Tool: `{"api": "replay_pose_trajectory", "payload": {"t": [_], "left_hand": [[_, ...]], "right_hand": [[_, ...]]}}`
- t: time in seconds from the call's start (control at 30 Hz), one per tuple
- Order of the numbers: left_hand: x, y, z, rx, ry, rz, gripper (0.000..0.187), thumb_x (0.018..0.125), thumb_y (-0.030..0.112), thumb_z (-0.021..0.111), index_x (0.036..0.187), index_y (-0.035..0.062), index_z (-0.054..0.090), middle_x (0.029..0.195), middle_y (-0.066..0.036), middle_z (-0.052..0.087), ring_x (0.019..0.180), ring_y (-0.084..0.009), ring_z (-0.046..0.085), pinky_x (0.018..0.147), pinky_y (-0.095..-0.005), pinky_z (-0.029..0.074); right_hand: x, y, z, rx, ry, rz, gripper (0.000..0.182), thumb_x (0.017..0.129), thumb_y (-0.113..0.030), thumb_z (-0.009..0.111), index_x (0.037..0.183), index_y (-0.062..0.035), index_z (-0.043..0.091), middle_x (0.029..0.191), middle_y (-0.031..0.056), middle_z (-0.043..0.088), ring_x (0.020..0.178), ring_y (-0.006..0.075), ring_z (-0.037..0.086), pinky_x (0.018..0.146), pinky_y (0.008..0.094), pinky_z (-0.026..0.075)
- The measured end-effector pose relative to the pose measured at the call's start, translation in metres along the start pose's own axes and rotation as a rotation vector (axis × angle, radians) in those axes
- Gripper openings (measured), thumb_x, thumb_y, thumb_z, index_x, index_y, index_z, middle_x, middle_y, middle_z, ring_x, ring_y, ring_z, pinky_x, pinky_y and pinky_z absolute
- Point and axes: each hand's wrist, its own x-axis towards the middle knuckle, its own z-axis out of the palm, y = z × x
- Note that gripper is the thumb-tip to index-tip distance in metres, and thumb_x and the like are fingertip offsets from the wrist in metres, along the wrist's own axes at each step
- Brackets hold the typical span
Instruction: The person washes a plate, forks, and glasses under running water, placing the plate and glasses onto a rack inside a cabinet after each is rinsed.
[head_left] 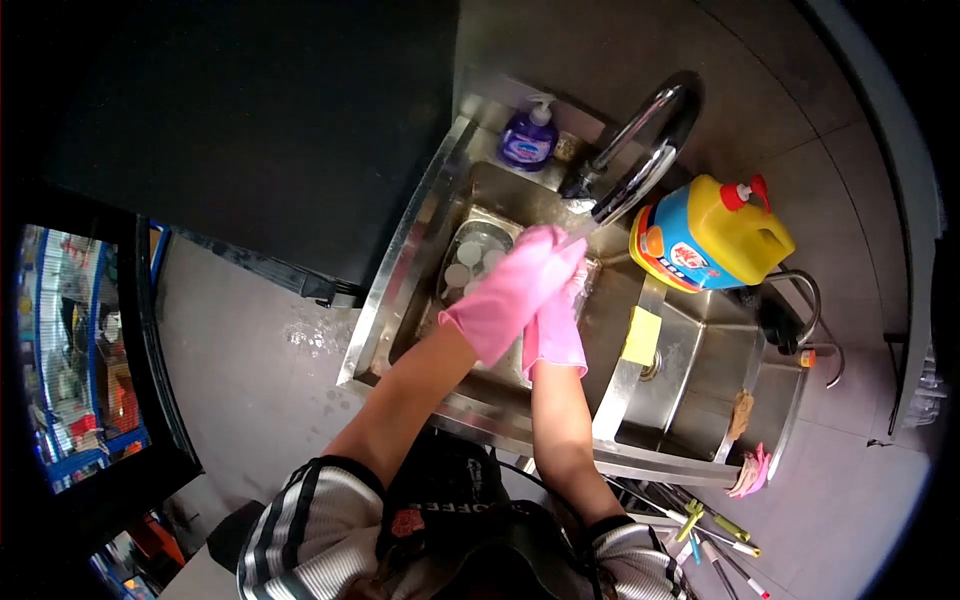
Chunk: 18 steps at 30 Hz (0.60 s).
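Pink rubber gloves cover both hands, which are pressed together over the left basin of a steel sink [590, 390]. My left hand [535, 270] lies over my right hand [565, 300], and their fingers overlap and blur under the chrome faucet [650, 170]. Whether anything is between them is hidden. Beside and beneath the gloves, a tray [450, 300] with several round pale items [457, 274] sits in the basin.
A purple pump bottle [527, 140] stands at the sink's back edge. Right of the faucet is a large yellow jug [715, 235]. A yellow cloth [641, 336] lies on the divider. Another pink glove [752, 470] hangs at the right corner, above several long-handled tools [715, 530].
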Motion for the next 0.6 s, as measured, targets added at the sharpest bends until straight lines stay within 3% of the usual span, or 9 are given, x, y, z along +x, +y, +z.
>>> {"api": "replay_pose_trajectory", "payload": {"t": [0.07, 0.13, 0.17, 0.27, 0.3, 0.37, 0.43, 0.57, 0.6], "left_hand": [[-0.011, 0.003, -0.017, -0.159, -0.143, -0.112, 0.029, 0.093, 0.033, 0.060, 0.090, 0.0051, 0.068, 0.081, -0.011, 0.068, 0.076, -0.0236, 0.067, 0.073, -0.0375, 0.055], [-0.006, -0.014, -0.005, 0.569, 0.031, 0.095, 0.023, 0.093, 0.027, 0.063, 0.100, 0.0056, 0.068, 0.085, -0.008, 0.068, 0.079, -0.0198, 0.066, 0.079, -0.0343, 0.053], [-0.005, -0.012, -0.011, 0.821, 0.072, 0.164, 0.019, 0.090, 0.022, 0.071, 0.099, 0.0052, 0.069, 0.084, -0.005, 0.069, 0.080, -0.0153, 0.067, 0.077, -0.0285, 0.052], [0.008, -0.069, -0.045, -0.275, -0.393, 0.154, 0.031, 0.091, 0.019, 0.071, 0.118, 0.0062, 0.064, 0.100, -0.002, 0.069, 0.094, -0.0145, 0.064, 0.085, -0.0299, 0.051], [-0.006, -0.062, -0.046, -0.516, -0.357, 0.048, 0.053, 0.088, 0.016, 0.073, 0.137, 0.0076, 0.052, 0.119, -0.004, 0.064, 0.102, -0.0153, 0.062, 0.089, -0.0320, 0.050], [-0.021, -0.061, -0.061, -0.598, -0.396, 0.033, 0.070, 0.086, 0.011, 0.074, 0.147, 0.0087, 0.041, 0.116, -0.007, 0.062, 0.099, -0.0176, 0.063, 0.087, -0.0317, 0.050], [-0.043, -0.028, -0.075, -0.486, -0.322, -0.172, 0.093, 0.076, 0.012, 0.083, 0.154, 0.0100, 0.033, 0.127, -0.012, 0.058, 0.106, -0.0216, 0.062, 0.089, -0.0342, 0.050], [-0.041, -0.020, -0.062, 0.036, -0.104, -0.182, 0.103, 0.071, 0.020, 0.086, 0.154, 0.0081, 0.028, 0.128, -0.015, 0.060, 0.111, -0.0266, 0.063, 0.094, -0.0383, 0.050], [-0.041, -0.014, -0.056, 0.266, -0.046, -0.192, 0.102, 0.072, 0.023, 0.086, 0.154, 0.0067, 0.027, 0.125, -0.017, 0.062, 0.110, -0.0290, 0.064, 0.093, -0.0396, 0.051]], "right_hand": [[0.024, -0.014, -0.019, -0.237, -0.104, 0.095, 0.037, 0.095, -0.044, 0.055, 0.111, -0.0117, 0.064, 0.115, 0.0063, 0.064, 0.102, 0.0216, 0.062, 0.088, 0.0414, 0.053], [0.030, -0.027, -0.031, -0.476, -0.202, 0.184, 0.041, 0.097, -0.046, 0.051, 0.107, -0.0096, 0.068, 0.118, 0.0085, 0.064, 0.100, 0.0245, 0.064, 0.089, 0.0421, 0.053], [-0.078, 0.027, 0.045, -0.610, -0.079, 0.102, 0.030, 0.100, -0.032, 0.054, 0.115, -0.0066, 0.056, 0.110, 0.0079, 0.060, 0.093, 0.0193, 0.061, 0.078, 0.0329, 0.055], [-0.099, 0.041, 0.047, -0.864, -0.092, -0.046, 0.035, 0.101, -0.037, 0.056, 0.113, -0.0065, 0.068, 0.107, 0.0088, 0.067, 0.096, 0.0246, 0.064, 0.088, 0.0389, 0.053], [-0.077, 0.035, 0.020, -0.761, -0.190, -0.086, 0.034, 0.100, -0.029, 0.063, 0.121, -0.0032, 0.063, 0.107, 0.0081, 0.067, 0.095, 0.0238, 0.064, 0.084, 0.0361, 0.054], [-0.117, 0.047, 0.056, -0.900, -0.140, 0.023, 0.041, 0.097, -0.028, 0.069, 0.127, -0.0035, 0.059, 0.111, 0.0088, 0.066, 0.097, 0.0238, 0.063, 0.083, 0.0354, 0.054], [-0.126, 0.048, 0.072, -1.060, -0.069, 0.081, 0.059, 0.089, -0.022, 0.078, 0.137, -0.0024, 0.050, 0.117, 0.0097, 0.064, 0.101, 0.0224, 0.061, 0.083, 0.0333, 0.053], [-0.079, 0.055, 0.057, -1.488, -0.420, -0.616, 0.091, 0.084, -0.028, 0.081, 0.153, -0.0033, 0.026, 0.146, 0.0213, 0.042, 0.126, 0.0311, 0.051, 0.107, 0.0406, 0.042], [-0.082, 0.057, 0.063, -1.594, -0.313, -0.565, 0.095, 0.082, -0.029, 0.082, 0.153, -0.0025, 0.025, 0.148, 0.0223, 0.040, 0.128, 0.0319, 0.048, 0.109, 0.0419, 0.041]]}}
